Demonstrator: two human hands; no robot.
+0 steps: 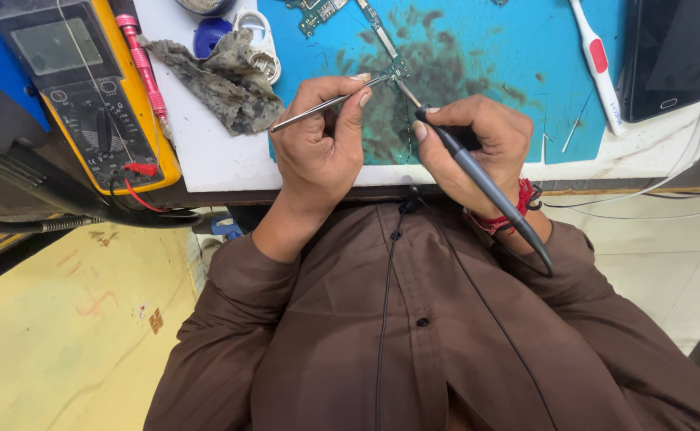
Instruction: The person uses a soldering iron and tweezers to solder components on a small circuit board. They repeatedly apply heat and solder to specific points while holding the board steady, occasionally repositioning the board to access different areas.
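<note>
At the near edge of the desk [206,164], the left hand [318,148] pinches slim steel tweezers [330,102] while the right hand [474,144] grips a black corded soldering pen [478,175]. Both tips meet on the narrow green circuit strip [383,36] on the stained blue mat [486,56]; keeping wrists braced and touches light looks wise.

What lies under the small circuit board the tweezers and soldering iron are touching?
The circuit board lies on a blue mat with dark smudges, which rests on a white board. The left hand and right hand cover the mat's near edge, so that part stays unseen.
</note>
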